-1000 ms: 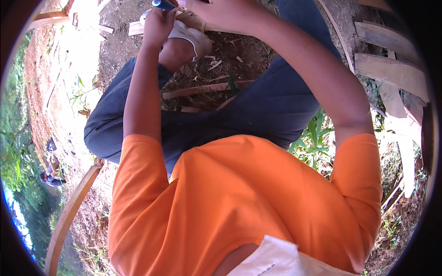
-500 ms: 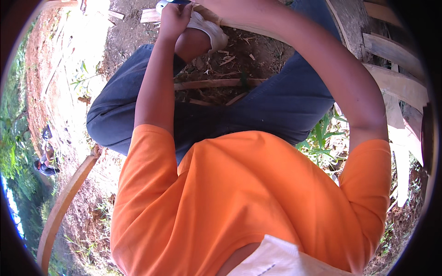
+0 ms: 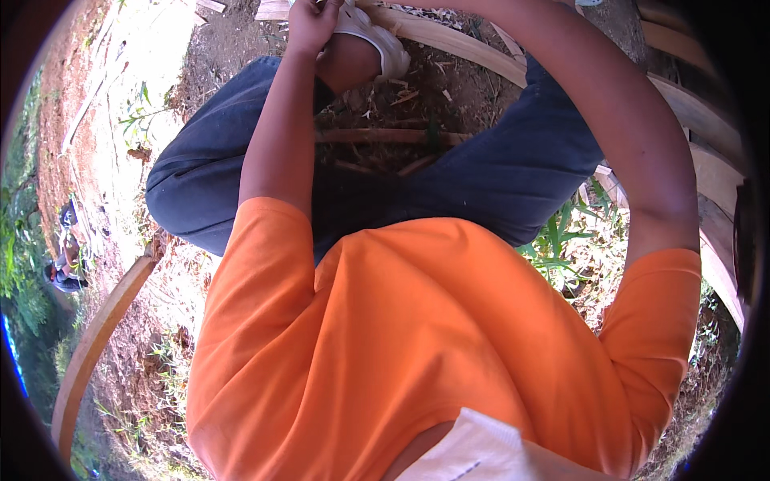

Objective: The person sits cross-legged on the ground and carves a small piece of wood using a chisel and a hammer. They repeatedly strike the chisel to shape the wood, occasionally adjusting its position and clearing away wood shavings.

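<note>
At the upper edge my left hand [image 3: 311, 27] is closed, its fingers curled and partly cut off by the frame. What it grips, if anything, cannot be made out. Beside it is a pale clog-like shoe [image 3: 391, 53] on my foot. My right forearm [image 3: 573, 60] reaches up and across to the upper edge, and the hand itself lies out of the picture. Below that forearm, a long pale strip of wood [image 3: 461, 46] runs from near the shoe toward my right knee.
My bent legs in dark trousers [image 3: 204, 164] frame bare soil with wood chips. Another wooden strip [image 3: 377, 136] crosses between them. Several planks [image 3: 714, 172] lie at the right, and a curved-looking beam [image 3: 100, 345] stands at the left. A person [image 3: 67, 252] is farther off at the left.
My right arm has shifted outward to the right, and its hand has left the picture. My left hand has moved slightly right and up. More of the pale wooden strip now shows.
</note>
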A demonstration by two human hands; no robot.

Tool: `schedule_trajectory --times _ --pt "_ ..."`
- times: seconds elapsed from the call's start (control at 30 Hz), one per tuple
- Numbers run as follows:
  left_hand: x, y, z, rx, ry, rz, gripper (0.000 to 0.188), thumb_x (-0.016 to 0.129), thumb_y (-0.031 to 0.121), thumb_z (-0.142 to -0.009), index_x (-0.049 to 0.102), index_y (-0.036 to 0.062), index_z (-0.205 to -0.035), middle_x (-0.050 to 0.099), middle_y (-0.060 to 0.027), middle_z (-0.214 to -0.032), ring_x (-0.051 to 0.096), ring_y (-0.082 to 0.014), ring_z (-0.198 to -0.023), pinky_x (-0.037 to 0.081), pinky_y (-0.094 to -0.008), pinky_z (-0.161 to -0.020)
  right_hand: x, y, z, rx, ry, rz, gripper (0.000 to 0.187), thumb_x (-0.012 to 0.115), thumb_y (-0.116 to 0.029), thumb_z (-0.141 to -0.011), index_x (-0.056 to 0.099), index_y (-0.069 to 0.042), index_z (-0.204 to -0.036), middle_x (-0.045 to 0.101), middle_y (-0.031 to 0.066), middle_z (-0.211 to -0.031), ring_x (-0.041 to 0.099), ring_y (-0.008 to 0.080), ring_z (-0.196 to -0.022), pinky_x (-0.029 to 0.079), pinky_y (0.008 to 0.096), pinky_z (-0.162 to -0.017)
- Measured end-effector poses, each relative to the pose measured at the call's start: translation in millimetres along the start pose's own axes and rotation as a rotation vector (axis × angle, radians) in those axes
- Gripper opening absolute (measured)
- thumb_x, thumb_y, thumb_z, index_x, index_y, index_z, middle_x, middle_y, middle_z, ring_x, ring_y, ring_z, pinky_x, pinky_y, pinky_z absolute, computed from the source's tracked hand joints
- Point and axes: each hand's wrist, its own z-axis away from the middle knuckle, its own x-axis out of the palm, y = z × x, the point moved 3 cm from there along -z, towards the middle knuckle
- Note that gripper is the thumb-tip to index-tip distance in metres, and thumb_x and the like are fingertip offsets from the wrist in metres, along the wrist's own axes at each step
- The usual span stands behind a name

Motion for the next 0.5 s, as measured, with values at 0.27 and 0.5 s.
schedule_trajectory --times 0.27,0.5 --pt "-8.1 -4.0 -4.0 -0.492 0.208 0.843 0.012 0.068 0.012 -0.102 0.068 0.0027 -0.109 0.071 -0.0054 -0.097 0.065 -0.0117 -0.086 0.052 -0.0238 -0.070 -11.9 14.2 14.9 0.183 0.104 -0.277 0.038 0.062 -0.023 -0.098 0.069 -0.007 -0.132 0.073 0.0089 -0.082 0.066 0.0149 -0.069 0.052 0.0338 -0.065" --pt "-0.1 25.6 -14.8 -0.040 -0.024 0.001 0.034 0.074 0.025 -0.096 0.065 -0.0065 -0.103 0.072 -0.0176 -0.087 0.071 -0.0293 -0.084 0.054 -0.0425 -0.071 -19.9 27.7 48.8 0.427 0.278 -0.606 0.040 0.060 -0.021 -0.103 0.063 -0.002 -0.139 0.066 -0.0002 -0.085 0.054 0.0050 -0.061 0.044 0.0235 -0.055"
